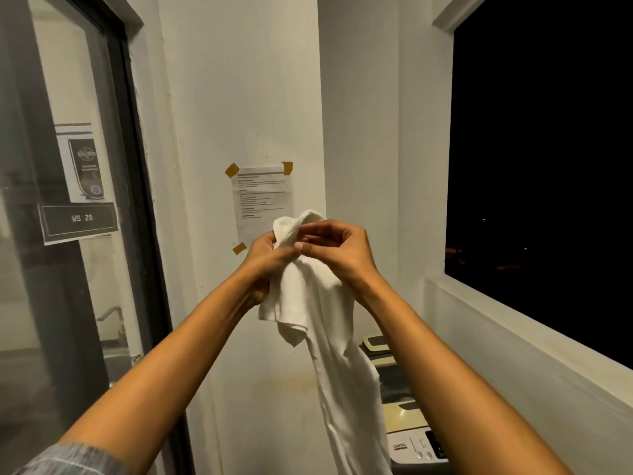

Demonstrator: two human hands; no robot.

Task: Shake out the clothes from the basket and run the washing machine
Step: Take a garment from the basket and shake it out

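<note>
A white garment [329, 337] hangs long and crumpled in front of me, held up at chest height. My left hand [267, 258] grips its bunched top from the left. Close beside it, my right hand [339, 252] pinches the same bunched fabric from the right. The cloth's lower part drops out of the bottom of the frame. The washing machine [407, 423] shows at the lower right, partly hidden by the garment and my right forearm, with its control panel facing me. No basket is in view.
A white wall with a taped paper notice [260, 197] is straight ahead. A dark-framed glass door [85, 234] with signs stands on the left. A dark window opening with a white ledge [513, 337] fills the right.
</note>
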